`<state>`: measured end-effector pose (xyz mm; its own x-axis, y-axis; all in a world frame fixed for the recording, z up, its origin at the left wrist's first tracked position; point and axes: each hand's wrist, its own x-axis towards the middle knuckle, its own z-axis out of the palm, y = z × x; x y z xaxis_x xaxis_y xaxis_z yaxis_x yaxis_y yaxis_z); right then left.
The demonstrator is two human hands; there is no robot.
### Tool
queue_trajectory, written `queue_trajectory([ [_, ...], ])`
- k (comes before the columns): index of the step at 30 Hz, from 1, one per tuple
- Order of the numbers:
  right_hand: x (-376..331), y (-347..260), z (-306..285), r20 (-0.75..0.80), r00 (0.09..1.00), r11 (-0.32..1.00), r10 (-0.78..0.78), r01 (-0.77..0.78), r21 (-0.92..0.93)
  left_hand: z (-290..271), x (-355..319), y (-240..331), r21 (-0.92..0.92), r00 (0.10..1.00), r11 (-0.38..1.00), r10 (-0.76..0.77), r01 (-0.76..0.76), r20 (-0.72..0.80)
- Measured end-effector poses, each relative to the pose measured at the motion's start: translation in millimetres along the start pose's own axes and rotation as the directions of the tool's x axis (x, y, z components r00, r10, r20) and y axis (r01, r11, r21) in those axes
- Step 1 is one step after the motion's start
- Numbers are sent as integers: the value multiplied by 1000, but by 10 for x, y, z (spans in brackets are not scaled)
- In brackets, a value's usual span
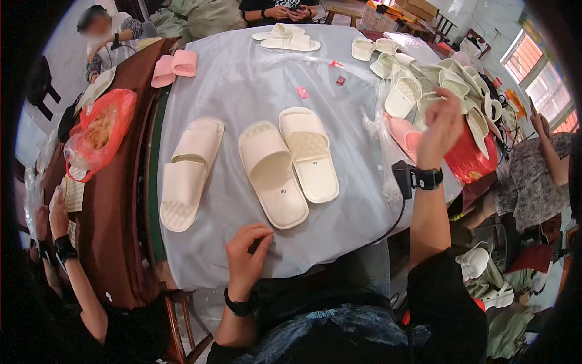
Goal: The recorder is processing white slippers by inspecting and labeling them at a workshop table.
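Bare counter (242, 79) is lying open toward twelve o'clock, between the pair of slides (288, 164) and the far slides (285, 37). A slide heap (436, 85) is blocking two o'clock; a single slide (188, 173) is crowding nine.

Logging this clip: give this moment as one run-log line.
left hand: resting on plastic sheet | right hand: raised by slipper pile, contents unclear | three cream slippers on sheet

I log cream slippers (273, 173) with textured insoles on a grey-white sheet (242, 85); pink slippers (174, 65); red bag (100, 130); my black wristbands (428, 178).
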<state>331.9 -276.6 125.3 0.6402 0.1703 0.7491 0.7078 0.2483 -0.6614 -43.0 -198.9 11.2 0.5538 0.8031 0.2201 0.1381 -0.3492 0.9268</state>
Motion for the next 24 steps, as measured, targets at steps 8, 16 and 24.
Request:
queue_trajectory([
  [8,-572,413,-39,586,792,897,172,119,-425,21,3,-12,31,1000,1000,-5,5,-2],
  [16,-1027,-8,-277,611,735,939,295,-106,-326,52,18,1,54,1000,998,21,-21,-13],
  [24,-908,-49,-318,550,825,869,129,172,-463,60,1,66,62,999,998,29,-27,-30],
])
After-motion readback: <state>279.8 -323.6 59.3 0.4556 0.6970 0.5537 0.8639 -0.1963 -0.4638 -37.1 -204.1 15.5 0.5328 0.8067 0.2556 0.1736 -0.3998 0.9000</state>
